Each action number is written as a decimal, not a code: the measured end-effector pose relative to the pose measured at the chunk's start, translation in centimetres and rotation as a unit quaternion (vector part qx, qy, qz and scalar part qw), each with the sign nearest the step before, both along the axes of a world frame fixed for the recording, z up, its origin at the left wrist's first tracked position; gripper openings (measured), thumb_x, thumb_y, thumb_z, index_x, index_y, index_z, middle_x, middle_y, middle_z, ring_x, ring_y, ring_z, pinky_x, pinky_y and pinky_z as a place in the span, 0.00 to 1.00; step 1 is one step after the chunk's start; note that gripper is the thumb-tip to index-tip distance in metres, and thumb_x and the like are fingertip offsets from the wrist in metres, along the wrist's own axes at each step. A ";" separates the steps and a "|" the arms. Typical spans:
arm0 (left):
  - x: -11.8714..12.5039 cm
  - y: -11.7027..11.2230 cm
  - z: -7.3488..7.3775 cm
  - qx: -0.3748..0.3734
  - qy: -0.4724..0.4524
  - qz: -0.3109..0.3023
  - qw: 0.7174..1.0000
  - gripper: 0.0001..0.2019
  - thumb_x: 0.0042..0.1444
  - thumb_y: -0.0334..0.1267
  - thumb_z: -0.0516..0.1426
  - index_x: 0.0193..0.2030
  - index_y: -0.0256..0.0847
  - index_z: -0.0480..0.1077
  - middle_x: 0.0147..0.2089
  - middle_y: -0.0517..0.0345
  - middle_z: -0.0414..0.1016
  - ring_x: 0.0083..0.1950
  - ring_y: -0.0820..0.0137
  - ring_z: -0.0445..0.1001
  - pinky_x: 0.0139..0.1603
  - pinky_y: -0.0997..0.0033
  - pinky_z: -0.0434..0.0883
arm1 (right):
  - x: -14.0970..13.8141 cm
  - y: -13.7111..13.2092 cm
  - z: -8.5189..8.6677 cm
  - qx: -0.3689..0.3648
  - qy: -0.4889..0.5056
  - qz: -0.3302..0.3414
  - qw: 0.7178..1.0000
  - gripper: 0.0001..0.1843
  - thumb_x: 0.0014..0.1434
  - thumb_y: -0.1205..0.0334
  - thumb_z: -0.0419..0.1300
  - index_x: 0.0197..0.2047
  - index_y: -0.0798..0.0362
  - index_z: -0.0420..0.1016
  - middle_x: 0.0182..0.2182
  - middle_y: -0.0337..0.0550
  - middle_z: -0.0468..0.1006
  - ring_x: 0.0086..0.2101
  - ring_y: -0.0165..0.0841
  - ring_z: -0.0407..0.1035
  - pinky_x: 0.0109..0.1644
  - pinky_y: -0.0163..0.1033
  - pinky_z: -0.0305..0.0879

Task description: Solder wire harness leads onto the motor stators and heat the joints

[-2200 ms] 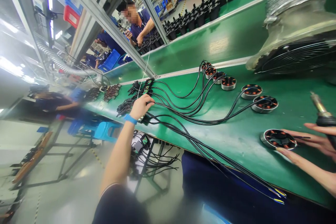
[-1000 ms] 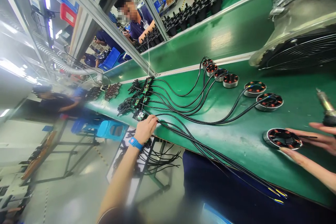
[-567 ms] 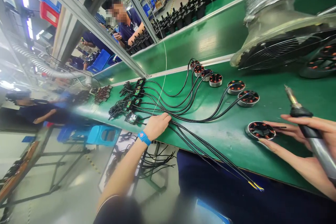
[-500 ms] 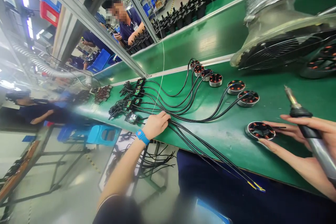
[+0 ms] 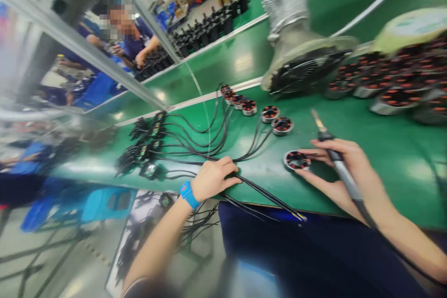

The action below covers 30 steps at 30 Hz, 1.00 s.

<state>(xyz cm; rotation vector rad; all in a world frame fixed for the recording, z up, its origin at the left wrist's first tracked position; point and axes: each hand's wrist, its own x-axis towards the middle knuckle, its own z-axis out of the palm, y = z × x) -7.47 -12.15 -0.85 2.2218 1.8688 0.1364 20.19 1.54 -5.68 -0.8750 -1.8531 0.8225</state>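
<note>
At centre, our left hand point(image 5: 213, 179) closes around black cables point(image 5: 265, 192) whose long axis slants toward the lower right, passing below the wound ring point(image 5: 290, 162). Our nearer right hand point(image 5: 365, 179), right of centre, pinches that ring and grips a soldering iron point(image 5: 344, 174); wired rings point(image 5: 282, 126) lie above on the green bench point(image 5: 387, 149).

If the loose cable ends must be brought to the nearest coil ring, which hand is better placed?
Probably the left hand: it pinches the black cables, whose bare ends point toward that side, while the right hand holds the soldering iron and the coil ring.
</note>
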 end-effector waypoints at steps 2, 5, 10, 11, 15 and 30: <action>2.2 0.6 -0.7 0.024 -0.036 -0.007 0.999 0.15 0.66 0.51 0.56 0.45 0.41 0.74 0.45 0.55 0.75 0.40 0.69 0.76 0.35 0.72 0.69 | 0.4 0.0 -0.3 0.006 0.021 0.048 0.999 0.31 0.55 0.52 0.72 0.58 0.44 0.65 0.52 0.49 0.70 0.42 0.41 0.79 0.54 0.53 0.77; 4.5 1.0 -1.2 0.057 -0.105 0.008 0.993 0.14 0.65 0.49 0.58 0.47 0.40 0.73 0.45 0.53 0.73 0.41 0.68 0.75 0.39 0.70 0.71 | 0.8 0.1 -0.4 0.001 0.021 0.061 0.998 0.29 0.58 0.58 0.70 0.59 0.44 0.64 0.54 0.49 0.67 0.45 0.39 0.78 0.54 0.49 0.78; 5.6 0.8 0.4 0.082 -0.230 0.064 0.968 0.07 0.69 0.35 0.53 0.47 0.40 0.73 0.57 0.46 0.68 0.43 0.70 0.75 0.47 0.68 0.73 | 1.0 0.1 0.2 0.019 0.000 0.058 0.998 0.30 0.58 0.62 0.69 0.60 0.43 0.63 0.52 0.48 0.68 0.46 0.41 0.76 0.55 0.52 0.76; 5.7 0.7 0.8 0.094 -0.233 0.070 0.965 0.09 0.69 0.32 0.51 0.44 0.40 0.73 0.58 0.46 0.68 0.45 0.70 0.75 0.49 0.68 0.73 | 1.0 0.0 0.3 0.022 -0.004 0.057 0.998 0.30 0.57 0.63 0.70 0.60 0.43 0.63 0.52 0.48 0.68 0.47 0.41 0.76 0.55 0.52 0.76; 6.9 0.1 1.0 0.196 -0.198 0.053 0.959 0.10 0.69 0.27 0.50 0.48 0.40 0.72 0.46 0.51 0.76 0.46 0.70 0.77 0.48 0.70 0.72 | 0.9 0.1 0.3 0.028 -0.011 0.055 0.998 0.31 0.57 0.62 0.70 0.60 0.42 0.63 0.51 0.47 0.68 0.47 0.42 0.74 0.54 0.53 0.75; 11.5 3.5 -0.3 0.061 -0.073 -0.116 0.989 0.11 0.69 0.37 0.52 0.37 0.40 0.73 0.37 0.53 0.75 0.39 0.65 0.72 0.39 0.66 0.68 | 1.0 -0.4 0.5 0.044 -0.004 0.046 0.998 0.29 0.57 0.62 0.69 0.59 0.44 0.64 0.50 0.47 0.69 0.50 0.43 0.71 0.56 0.54 0.72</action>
